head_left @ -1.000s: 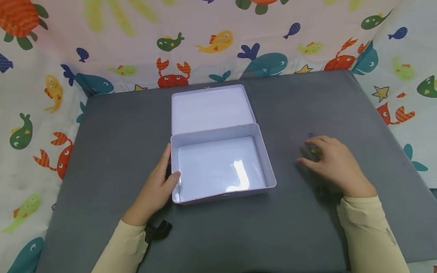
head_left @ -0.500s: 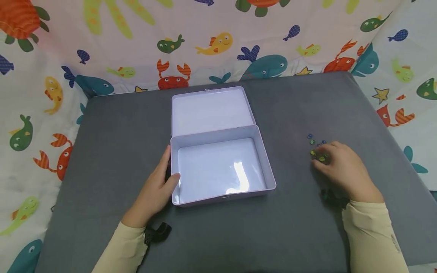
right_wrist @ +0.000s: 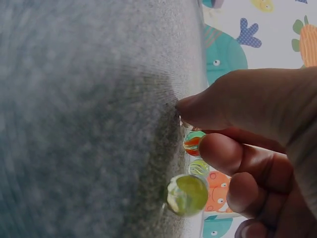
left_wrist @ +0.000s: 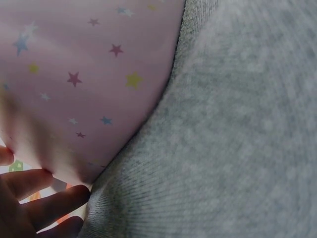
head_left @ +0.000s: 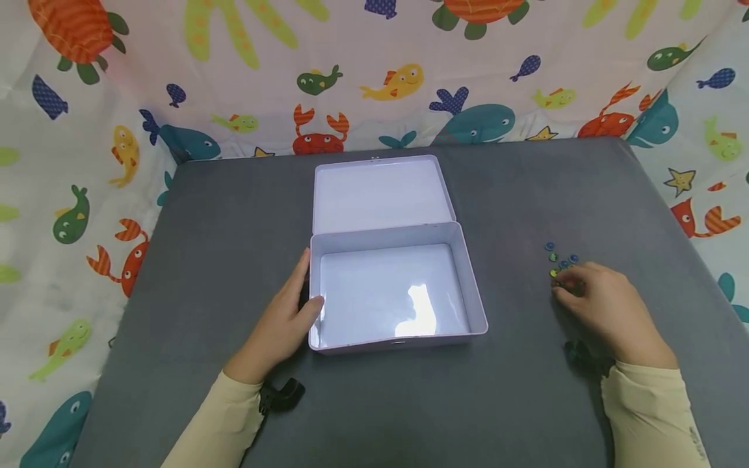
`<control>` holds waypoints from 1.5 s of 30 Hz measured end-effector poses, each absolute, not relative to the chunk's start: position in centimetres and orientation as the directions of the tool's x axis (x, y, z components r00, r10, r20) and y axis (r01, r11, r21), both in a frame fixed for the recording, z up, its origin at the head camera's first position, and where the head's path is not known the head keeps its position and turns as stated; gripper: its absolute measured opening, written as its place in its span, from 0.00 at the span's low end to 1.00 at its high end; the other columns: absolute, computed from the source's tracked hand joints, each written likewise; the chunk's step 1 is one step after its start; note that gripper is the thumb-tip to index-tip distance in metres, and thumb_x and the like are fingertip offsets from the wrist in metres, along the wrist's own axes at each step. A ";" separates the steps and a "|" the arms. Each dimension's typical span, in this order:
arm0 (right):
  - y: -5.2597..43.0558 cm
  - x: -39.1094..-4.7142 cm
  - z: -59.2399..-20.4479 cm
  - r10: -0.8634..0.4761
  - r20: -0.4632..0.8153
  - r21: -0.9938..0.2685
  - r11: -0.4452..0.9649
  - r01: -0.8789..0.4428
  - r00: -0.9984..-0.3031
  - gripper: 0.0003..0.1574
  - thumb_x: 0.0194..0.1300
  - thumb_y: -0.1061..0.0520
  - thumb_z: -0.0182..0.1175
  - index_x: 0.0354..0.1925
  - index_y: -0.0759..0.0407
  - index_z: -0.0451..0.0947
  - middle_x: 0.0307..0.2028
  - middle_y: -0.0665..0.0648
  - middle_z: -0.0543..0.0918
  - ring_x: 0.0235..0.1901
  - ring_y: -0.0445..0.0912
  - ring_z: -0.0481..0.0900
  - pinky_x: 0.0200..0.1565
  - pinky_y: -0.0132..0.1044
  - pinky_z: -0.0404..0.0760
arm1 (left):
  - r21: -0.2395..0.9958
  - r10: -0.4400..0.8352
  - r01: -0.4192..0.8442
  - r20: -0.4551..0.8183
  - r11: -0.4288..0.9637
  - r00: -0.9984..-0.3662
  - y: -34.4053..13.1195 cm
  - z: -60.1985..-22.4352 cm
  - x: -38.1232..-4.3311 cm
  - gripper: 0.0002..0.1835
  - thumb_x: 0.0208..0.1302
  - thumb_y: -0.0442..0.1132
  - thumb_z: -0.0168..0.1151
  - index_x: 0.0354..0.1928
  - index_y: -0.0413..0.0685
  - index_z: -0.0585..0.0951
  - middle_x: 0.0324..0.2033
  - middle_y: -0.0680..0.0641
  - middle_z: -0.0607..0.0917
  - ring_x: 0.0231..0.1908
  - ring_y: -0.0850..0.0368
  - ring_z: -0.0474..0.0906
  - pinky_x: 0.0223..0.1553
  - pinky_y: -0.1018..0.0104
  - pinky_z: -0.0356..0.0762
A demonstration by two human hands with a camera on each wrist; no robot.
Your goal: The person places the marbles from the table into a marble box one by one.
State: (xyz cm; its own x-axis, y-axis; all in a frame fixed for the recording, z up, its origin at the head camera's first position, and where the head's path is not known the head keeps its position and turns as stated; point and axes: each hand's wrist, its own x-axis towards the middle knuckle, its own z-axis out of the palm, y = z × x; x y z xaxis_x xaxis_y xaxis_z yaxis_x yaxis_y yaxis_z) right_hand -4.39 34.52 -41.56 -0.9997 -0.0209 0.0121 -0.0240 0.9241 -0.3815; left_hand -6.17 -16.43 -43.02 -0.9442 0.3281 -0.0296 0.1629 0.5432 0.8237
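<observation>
A hinged tin box [head_left: 398, 344] stands with its lid [head_left: 383, 195] laid back; the pale lilac inside holds nothing. Its outer side [left_wrist: 99, 64] is pink with small stars in the left wrist view. My left hand [head_left: 281, 325] grips its left wall, thumb over the rim and fingers along the outside. To the right, my right hand [head_left: 617, 312] is bent down over a cluster of small glass marbles [head_left: 564, 264], blue and green. In the right wrist view, a glint of glass shows between thumb and index fingertip, beside an orange-streaked marble [right_wrist: 192, 143] and a yellow-green marble [right_wrist: 187, 195].
The grey table [head_left: 234, 227] carries the box and marbles. A cloth [head_left: 374, 123] printed with sea animals hangs behind it and along both sides. A black strap piece [head_left: 283, 394] juts from the left wrist.
My right hand has drawn back slightly toward me, and its thumb and index finger have closed closer together, uncovering more marbles. The left hand stays on the box. The head view has shifted slightly.
</observation>
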 end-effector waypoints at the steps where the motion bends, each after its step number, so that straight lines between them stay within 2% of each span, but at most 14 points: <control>1: 34.5 -4.4 -41.6 -0.020 0.014 -0.379 0.925 -0.023 -1.000 0.09 0.63 0.60 0.71 0.42 0.62 0.89 0.38 0.63 0.87 0.38 0.59 0.84 0.38 0.59 0.78 | 0.826 0.327 0.162 -0.029 0.541 -0.944 -16.5 -43.0 -6.1 0.43 0.78 0.45 0.49 0.86 0.65 0.40 0.84 0.56 0.46 0.82 0.53 0.44 0.78 0.39 0.50; 5: 34.4 -4.3 -41.6 -0.009 0.013 -0.378 0.926 -0.014 -1.000 0.10 0.63 0.58 0.71 0.41 0.62 0.89 0.38 0.62 0.86 0.37 0.58 0.83 0.38 0.59 0.78 | 0.829 0.328 0.167 -0.020 0.533 -0.944 -16.6 -43.1 -6.2 0.43 0.78 0.45 0.49 0.86 0.65 0.40 0.84 0.58 0.46 0.82 0.55 0.44 0.78 0.40 0.50; 13: 34.5 -3.8 -41.8 0.006 0.067 -0.390 0.921 -0.021 -0.998 0.11 0.61 0.56 0.73 0.39 0.63 0.89 0.35 0.60 0.86 0.31 0.51 0.78 0.30 0.42 0.72 | 0.814 0.329 0.184 -0.009 0.550 -0.944 -16.5 -43.5 -6.6 0.43 0.77 0.44 0.50 0.86 0.62 0.42 0.84 0.56 0.48 0.82 0.54 0.47 0.79 0.42 0.50; 19: 32.9 -4.2 -41.7 -0.017 0.090 -0.412 0.909 -0.053 -0.996 0.10 0.60 0.57 0.71 0.39 0.61 0.89 0.34 0.59 0.89 0.29 0.47 0.79 0.28 0.40 0.73 | 0.819 0.308 0.173 -0.005 0.547 -0.951 -16.8 -43.5 -6.4 0.43 0.76 0.44 0.50 0.86 0.63 0.42 0.84 0.56 0.48 0.82 0.54 0.48 0.78 0.42 0.51; 22: 32.0 -4.5 -41.6 -0.039 0.106 -0.436 0.896 -0.082 -0.994 0.09 0.60 0.57 0.71 0.39 0.59 0.89 0.32 0.58 0.89 0.28 0.42 0.79 0.29 0.38 0.74 | 0.821 0.300 0.162 -0.012 0.547 -0.954 -16.8 -43.4 -6.3 0.43 0.76 0.44 0.50 0.86 0.65 0.42 0.83 0.57 0.49 0.81 0.54 0.48 0.78 0.41 0.52; 26: 31.1 -4.7 -41.4 -0.068 0.153 -0.483 0.865 -0.134 -0.986 0.07 0.60 0.58 0.73 0.38 0.58 0.89 0.30 0.54 0.89 0.26 0.33 0.75 0.28 0.28 0.71 | 0.825 0.291 0.147 -0.023 0.546 -0.956 -16.8 -43.4 -6.1 0.43 0.76 0.44 0.50 0.86 0.65 0.43 0.83 0.58 0.49 0.81 0.55 0.48 0.78 0.42 0.52; 29: 30.4 -5.0 -40.9 -0.093 0.179 -0.524 0.833 -0.175 -0.979 0.05 0.60 0.60 0.73 0.37 0.55 0.89 0.29 0.51 0.87 0.25 0.31 0.74 0.29 0.24 0.69 | 0.826 0.286 0.142 -0.024 0.545 -0.958 -16.9 -43.4 -6.0 0.43 0.76 0.44 0.50 0.86 0.65 0.43 0.83 0.59 0.49 0.81 0.55 0.48 0.78 0.42 0.52; 38: 27.9 -7.1 -37.2 -0.170 0.201 -0.587 0.767 -0.257 -0.965 0.05 0.61 0.62 0.74 0.36 0.52 0.90 0.27 0.48 0.84 0.28 0.37 0.72 0.28 0.26 0.69 | 0.818 0.291 0.159 -0.011 0.552 -0.957 -16.9 -43.3 -6.2 0.43 0.76 0.45 0.50 0.86 0.66 0.43 0.83 0.58 0.49 0.81 0.55 0.49 0.78 0.43 0.53; 45: 25.9 -8.3 -35.1 -0.212 0.220 -0.580 0.756 -0.302 -0.952 0.07 0.62 0.62 0.74 0.37 0.51 0.90 0.29 0.47 0.85 0.29 0.39 0.72 0.27 0.29 0.68 | 0.821 0.292 0.150 -0.021 0.551 -0.956 -16.7 -43.4 -6.4 0.43 0.76 0.47 0.50 0.86 0.66 0.43 0.83 0.59 0.50 0.81 0.55 0.49 0.78 0.42 0.53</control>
